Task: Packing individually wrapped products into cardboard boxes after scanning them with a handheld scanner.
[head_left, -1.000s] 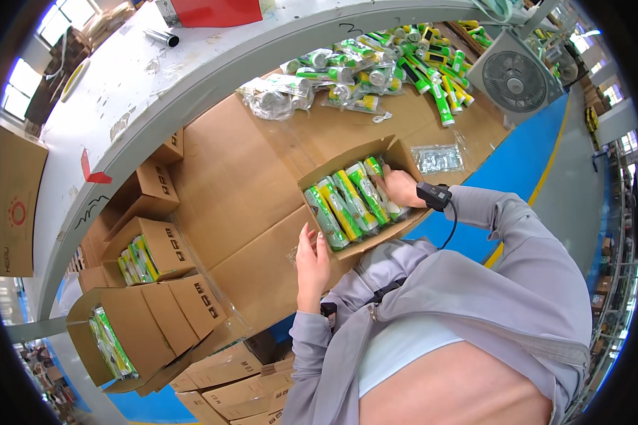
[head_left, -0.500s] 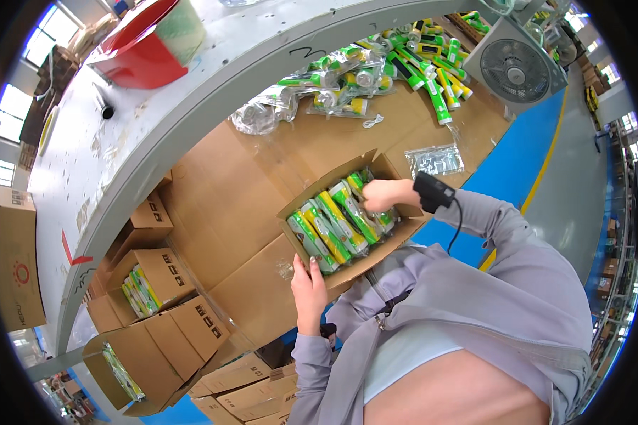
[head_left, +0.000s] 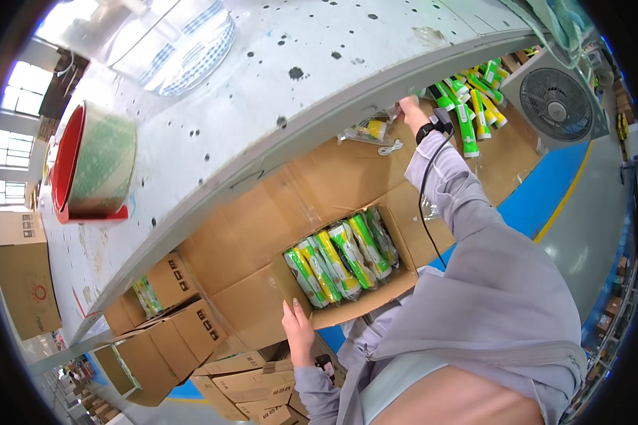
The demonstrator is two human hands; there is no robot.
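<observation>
An open cardboard box (head_left: 353, 306) stands tilted in front of me, holding a row of green and yellow flashlights (head_left: 334, 262) in clear plastic bags. My left hand (head_left: 300, 331) grips the box at its near left corner, fingers against the wall. Stretched out to the far side, my right hand (head_left: 411, 111) is beside a bagged flashlight (head_left: 376, 129) and clear plastic at the shelf edge. Its fingertips are partly hidden, so I cannot make out a hold. Loose green, yellow and white flashlights (head_left: 468, 127) lie in a pile just right of that hand.
A white shelf (head_left: 213, 149) overhangs the cardboard-covered table (head_left: 241, 241), bearing a tape roll (head_left: 99, 163) in a red holder. A fan (head_left: 556, 105) stands at the far right. A white cable (head_left: 390, 147) lies near the pile; more boxes (head_left: 170, 347) stand at the left.
My right hand has left the box and moved far forward to the flashlight pile. My left hand stays at the box corner. The view has shifted, with more of the shelf showing.
</observation>
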